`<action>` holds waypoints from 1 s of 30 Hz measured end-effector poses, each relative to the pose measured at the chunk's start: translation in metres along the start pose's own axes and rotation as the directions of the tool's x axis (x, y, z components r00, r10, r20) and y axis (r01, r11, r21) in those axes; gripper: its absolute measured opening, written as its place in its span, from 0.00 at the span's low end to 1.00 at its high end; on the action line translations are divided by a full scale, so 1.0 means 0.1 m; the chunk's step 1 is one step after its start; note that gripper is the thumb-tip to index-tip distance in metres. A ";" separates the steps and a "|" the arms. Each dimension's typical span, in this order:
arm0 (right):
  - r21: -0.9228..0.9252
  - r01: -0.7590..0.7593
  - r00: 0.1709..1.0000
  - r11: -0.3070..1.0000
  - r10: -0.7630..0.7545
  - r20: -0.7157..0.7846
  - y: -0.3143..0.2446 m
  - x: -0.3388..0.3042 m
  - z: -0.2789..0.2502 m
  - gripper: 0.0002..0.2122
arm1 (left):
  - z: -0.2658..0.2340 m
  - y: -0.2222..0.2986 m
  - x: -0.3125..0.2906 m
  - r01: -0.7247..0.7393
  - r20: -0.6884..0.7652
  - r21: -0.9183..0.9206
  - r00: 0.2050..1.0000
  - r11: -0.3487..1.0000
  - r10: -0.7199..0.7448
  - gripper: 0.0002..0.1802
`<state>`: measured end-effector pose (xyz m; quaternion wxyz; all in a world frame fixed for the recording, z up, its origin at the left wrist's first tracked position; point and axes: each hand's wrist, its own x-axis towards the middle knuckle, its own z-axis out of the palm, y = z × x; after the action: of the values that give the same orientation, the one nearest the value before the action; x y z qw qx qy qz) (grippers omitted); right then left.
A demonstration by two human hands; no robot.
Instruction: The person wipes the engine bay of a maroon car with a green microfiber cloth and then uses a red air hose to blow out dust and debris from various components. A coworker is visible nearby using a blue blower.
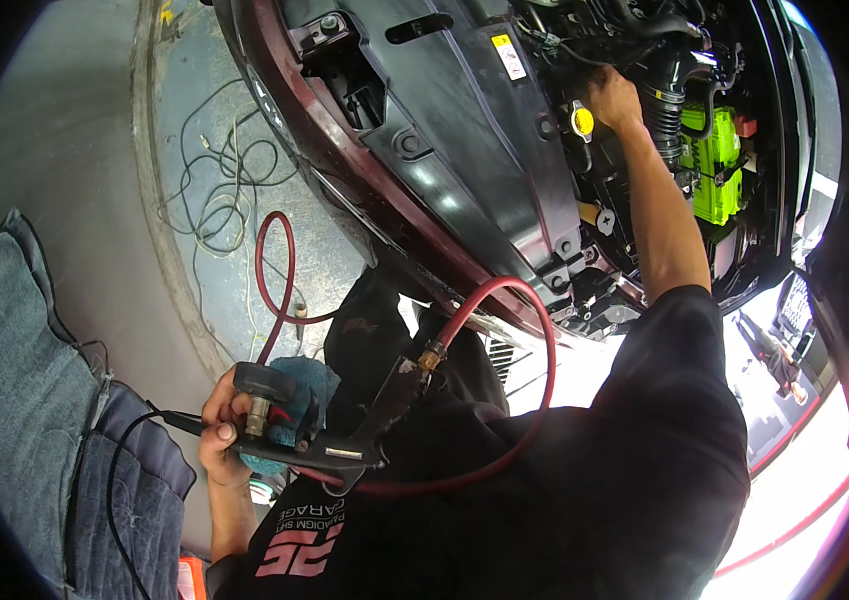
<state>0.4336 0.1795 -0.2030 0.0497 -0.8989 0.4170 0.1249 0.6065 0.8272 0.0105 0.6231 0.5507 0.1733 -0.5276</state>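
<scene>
My left hand (223, 430) curls, partly closed, around one black gun-like tool (320, 455), off the front edge of one maroon car (385, 215). One blue cloth (317, 385) is bunched against the tool; one red hose (549, 350) loops from its brass fitting (432, 356). My right hand (613, 98) reaches past the black cover panel's (445, 150) inner edge, beside one yellow cap (583, 121) (fingertips hidden, so I cannot tell whether it grips).

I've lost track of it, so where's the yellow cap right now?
In the head view, the yellow cap is right of centre near the top, just below and left of the right grip, with the black ribbed hose farther right.
</scene>
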 end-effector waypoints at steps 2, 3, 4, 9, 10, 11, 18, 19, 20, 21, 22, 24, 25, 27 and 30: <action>0.048 0.001 0.999 0.999 0.001 -0.037 0.02 -0.03 0.03 0.16 | 0.00 -0.01 -0.01 -0.001 -0.002 0.017 1.000 1.000 0.002 0.55; 0.063 -0.009 0.998 0.998 0.013 -0.057 0.03 -0.04 0.06 0.16 | 0.00 -0.01 -0.01 -0.002 -0.004 0.026 1.000 1.000 0.002 0.55; 0.078 -0.019 0.997 0.997 0.025 -0.076 0.05 -0.05 0.08 0.16 | -0.02 -0.01 -0.01 -0.002 0.005 0.026 1.000 1.000 0.001 0.55; 0.101 0.006 0.998 0.995 0.001 -0.064 0.12 -0.04 0.04 0.18 | 0.02 0.00 -0.01 -0.012 -0.012 0.016 1.000 1.000 0.012 0.54; 0.103 0.018 0.995 0.995 -0.008 -0.100 0.12 -0.05 0.04 0.19 | 0.04 0.00 0.00 -0.007 -0.002 0.015 1.000 1.000 0.007 0.54; 0.107 0.035 0.990 0.994 -0.020 -0.138 0.07 -0.07 -0.01 0.20 | 0.07 0.02 -0.01 -0.005 0.005 0.014 1.000 1.000 0.005 0.54; 0.794 -0.056 0.995 0.606 0.100 -0.006 -0.80 -1.49 -0.97 0.23 | 0.12 0.01 -0.10 -0.064 0.063 0.006 0.996 0.998 0.063 0.54; 0.879 -0.179 0.980 0.442 0.006 0.197 -0.96 -1.84 -1.22 0.23 | 0.15 0.03 -0.11 -0.062 0.086 0.012 0.994 0.998 0.061 0.53; 0.923 -0.146 0.944 0.357 -0.228 0.238 -1.13 -2.14 -1.49 0.25 | 0.17 0.04 -0.11 -0.064 0.121 0.032 0.991 0.997 0.059 0.53; 0.945 -0.145 0.885 0.294 -0.388 0.257 -1.22 -2.39 -1.55 0.28 | 0.20 0.06 -0.10 -0.064 0.156 0.056 0.986 0.996 0.055 0.53; 0.920 -0.067 0.833 0.385 -0.487 0.264 -1.38 -2.62 -1.74 0.27 | 0.25 0.05 -0.12 -0.072 0.183 0.076 0.981 0.995 0.057 0.53; 0.869 0.298 0.710 0.394 -0.700 0.074 -1.63 -2.86 -2.00 0.24 | 0.47 0.07 -0.16 -0.085 0.180 0.147 0.982 0.985 0.058 0.51; 0.858 0.391 0.663 0.333 -0.748 -0.011 -1.77 -2.99 -2.09 0.23 | 0.50 0.05 -0.17 -0.091 0.212 0.166 0.976 0.982 0.055 0.50; 0.885 0.436 0.491 0.162 -0.867 -0.083 -1.92 -3.25 -2.19 0.22 | 0.62 -0.01 -0.24 -0.129 0.260 0.207 0.963 0.970 0.072 0.49; 0.956 0.289 0.307 0.049 -0.951 -0.044 -1.91 -3.60 -2.24 0.29 | 0.66 -0.16 -0.44 -0.145 0.306 0.217 0.949 0.965 0.074 0.48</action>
<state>0.3963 0.5255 0.1058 0.6748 -0.7115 -0.1219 0.1532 0.5517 0.7928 0.0599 0.6004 0.5449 -0.0168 -0.5851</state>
